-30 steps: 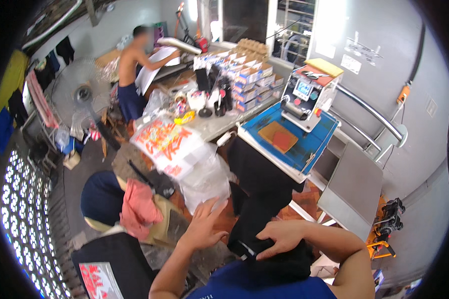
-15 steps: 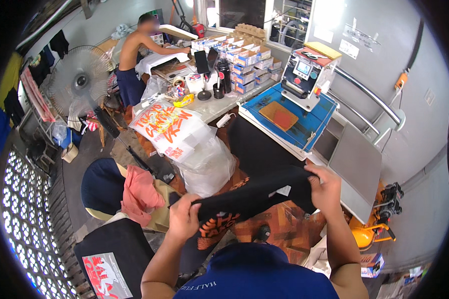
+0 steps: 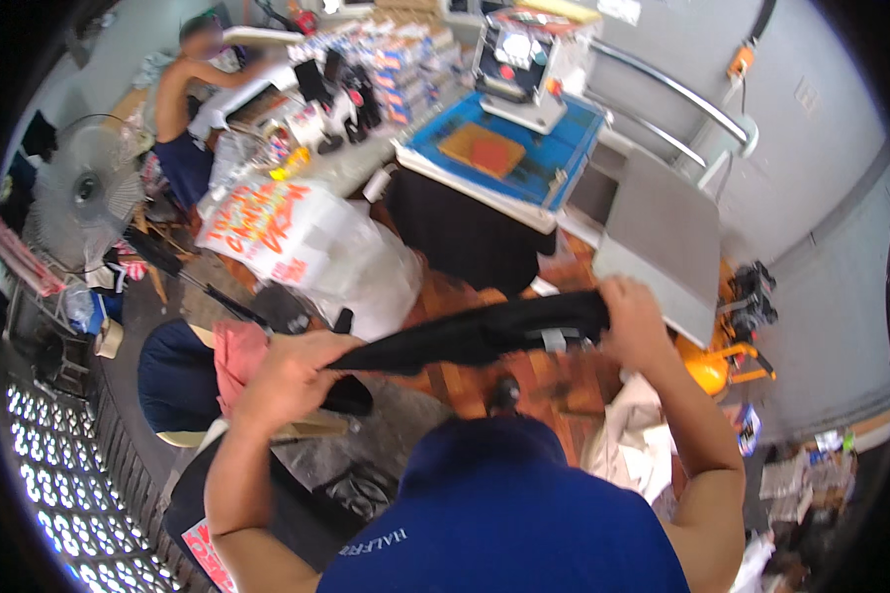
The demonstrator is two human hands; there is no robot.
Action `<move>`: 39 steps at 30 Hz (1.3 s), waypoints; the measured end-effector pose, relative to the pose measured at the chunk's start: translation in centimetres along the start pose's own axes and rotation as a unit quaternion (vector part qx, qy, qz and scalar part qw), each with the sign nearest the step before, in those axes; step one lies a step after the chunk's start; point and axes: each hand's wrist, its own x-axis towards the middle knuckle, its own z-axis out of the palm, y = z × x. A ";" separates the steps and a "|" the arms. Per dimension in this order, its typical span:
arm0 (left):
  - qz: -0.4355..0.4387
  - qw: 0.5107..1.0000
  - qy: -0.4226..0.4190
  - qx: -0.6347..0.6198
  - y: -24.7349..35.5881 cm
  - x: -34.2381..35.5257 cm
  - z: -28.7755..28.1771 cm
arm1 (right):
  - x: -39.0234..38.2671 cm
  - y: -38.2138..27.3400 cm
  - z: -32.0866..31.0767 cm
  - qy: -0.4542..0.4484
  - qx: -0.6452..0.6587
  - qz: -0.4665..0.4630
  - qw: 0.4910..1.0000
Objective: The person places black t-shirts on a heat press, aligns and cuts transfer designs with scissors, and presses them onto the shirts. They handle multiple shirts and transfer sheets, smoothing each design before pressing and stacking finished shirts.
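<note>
A black shirt (image 3: 475, 333) is stretched in a narrow band between my two hands, with a small pale label near its right end. My left hand (image 3: 305, 368), smeared by motion, grips its left end. Its right end is gripped by my right hand (image 3: 631, 314). No print shows on the band. Beyond it, black cloth (image 3: 460, 232) hangs below the front edge of a heat press (image 3: 524, 74) with a blue pad (image 3: 430, 138). Whether that cloth joins the shirt, I cannot tell.
A clear plastic bag (image 3: 356, 277) with an orange-printed white piece stands ahead, left of the press. Left are a chair (image 3: 173, 371) with pink cloth (image 3: 237, 356) and a standing fan (image 3: 87, 186). Another person (image 3: 178, 119) works at the far table. A grey platen (image 3: 663, 217) stands right.
The shirt has gone from a hanging piece with orange print showing to a narrow band. Both hands have risen in the picture, the left also moving left. The view has shifted.
</note>
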 end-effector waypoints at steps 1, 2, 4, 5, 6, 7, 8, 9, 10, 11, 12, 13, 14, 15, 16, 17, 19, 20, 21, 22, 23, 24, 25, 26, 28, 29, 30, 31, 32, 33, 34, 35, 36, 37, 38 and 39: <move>-0.028 0.999 0.003 -0.034 0.3 0.0 0.0 | -0.8 1.4 0.1 0.049 0.004 -0.004 0.999; -0.056 0.996 0.009 -0.063 0.7 -0.1 -0.2 | -1.7 2.8 0.0 0.068 -0.002 0.015 0.998; -0.009 0.999 0.018 -0.036 1.3 0.1 -1.6 | -4.5 3.9 -1.4 0.045 0.182 0.140 0.972; 0.014 0.999 -0.025 -0.015 1.7 0.0 -3.0 | -6.6 5.1 -2.1 0.036 0.234 0.116 0.965; 0.064 0.998 -0.024 -0.012 1.8 -0.3 -4.2 | -9.0 5.9 -3.2 0.026 0.280 0.088 0.955; 0.065 0.996 -0.049 -0.031 2.4 -1.6 -6.0 | -10.6 5.6 -5.1 0.081 0.256 0.035 0.963; 0.125 0.986 -0.072 -0.081 2.3 -4.4 -8.4 | -11.3 5.1 -6.9 0.125 0.252 -0.034 0.959; 0.237 0.959 -0.103 -0.116 1.9 -5.0 -9.2 | -12.7 4.7 -7.8 0.103 0.367 -0.041 0.924; 0.340 0.917 -0.139 -0.156 1.6 -5.8 -10.0 | -13.7 4.5 -8.9 0.078 0.476 -0.047 0.875; 0.352 0.894 -0.201 -0.190 2.6 -4.5 -10.3 | -13.9 4.0 -10.8 0.016 0.505 -0.092 0.858; 0.367 0.866 -0.260 -0.219 3.1 -3.5 -10.2 | -13.6 3.6 -13.0 -0.040 0.530 -0.141 0.835; 0.361 0.867 -0.262 -0.220 3.4 -2.6 -9.9 | -13.2 4.1 -14.9 -0.088 0.555 -0.194 0.804; 0.356 0.869 -0.265 -0.219 3.6 -2.0 -9.5 | -13.3 4.7 -16.1 -0.132 0.577 -0.246 0.768; 0.356 0.869 -0.261 -0.223 2.9 -1.1 -9.1 | -13.8 5.4 -16.7 -0.157 0.562 -0.254 0.771; 0.337 0.876 -0.255 -0.232 2.3 -0.6 -8.7 | -13.9 6.0 -17.4 -0.186 0.544 -0.268 0.773; 0.315 0.887 -0.235 -0.241 0.9 -1.1 -8.4 | -13.1 6.1 -18.1 -0.202 0.492 -0.249 0.810; 0.267 0.942 -0.101 -0.174 0.5 -1.3 -6.4 | -12.4 5.2 -18.5 -0.169 0.317 -0.085 0.929; 0.233 0.968 -0.002 -0.089 1.4 0.5 -4.8 | -13.0 5.4 -16.7 -0.101 0.204 -0.001 0.974; 0.178 0.981 0.081 -0.014 2.3 2.1 -3.3 | -13.3 5.8 -14.6 -0.053 0.087 0.096 0.990; 0.077 0.986 0.119 0.086 2.8 3.4 -2.9 | -12.9 6.0 -13.0 -0.027 -0.011 0.193 0.981; 0.063 0.981 0.154 0.096 4.2 4.3 -2.1 | -12.3 9.5 -10.5 -0.012 0.071 0.259 0.963; 0.084 0.978 0.181 0.063 3.6 5.9 -1.5 | -12.4 11.7 -9.5 0.001 0.142 0.331 0.933; 0.098 0.973 0.207 0.033 2.5 7.1 -0.7 | -13.2 13.2 -8.9 0.070 0.134 0.320 0.935; 0.107 0.967 0.231 0.007 1.9 8.1 0.4 | -13.9 14.7 -8.1 0.137 0.128 0.304 0.934; 0.070 0.958 0.273 -0.044 1.1 11.1 3.4 | -16.6 16.2 -5.9 0.247 0.290 0.350 0.856; 0.107 0.952 0.285 -0.024 1.4 13.3 4.2 | -19.6 18.0 -4.8 0.254 0.322 0.396 0.822; 0.143 0.944 0.298 -0.004 1.6 15.7 4.8 | -21.5 19.1 -4.4 0.260 0.353 0.440 0.784; 0.177 0.936 0.302 0.051 1.8 17.6 5.1 | -22.2 19.2 -4.9 0.282 0.358 0.430 0.779; 0.155 0.943 0.293 0.003 1.4 18.8 5.7 | -22.6 19.5 -5.6 0.302 0.364 0.418 0.775; 0.136 0.949 0.279 -0.048 0.3 19.7 6.6 | -23.1 20.1 -6.0 0.345 0.356 0.386 0.778; 0.115 0.953 0.262 -0.099 -0.4 21.0 7.3 | -24.5 21.9 -7.0 0.360 0.318 0.398 0.781; 0.111 0.946 0.284 -0.112 -0.7 22.6 7.8 | -25.2 23.5 -8.1 0.391 0.339 0.380 0.767; 0.124 0.930 0.338 -0.076 -0.1 24.7 8.5 | -25.4 25.3 -9.6 0.420 0.359 0.360 0.752; 0.124 0.925 0.348 -0.088 0.5 26.5 7.5 | -24.8 28.1 -10.8 0.434 0.370 0.345 0.745; 0.127 0.919 0.353 -0.122 0.2 29.2 7.5 | -24.3 30.0 -13.1 0.452 0.361 0.336 0.743; 0.130 0.906 0.404 -0.011 1.2 32.6 8.0 | -22.9 32.1 -15.1 0.472 0.341 0.330 0.743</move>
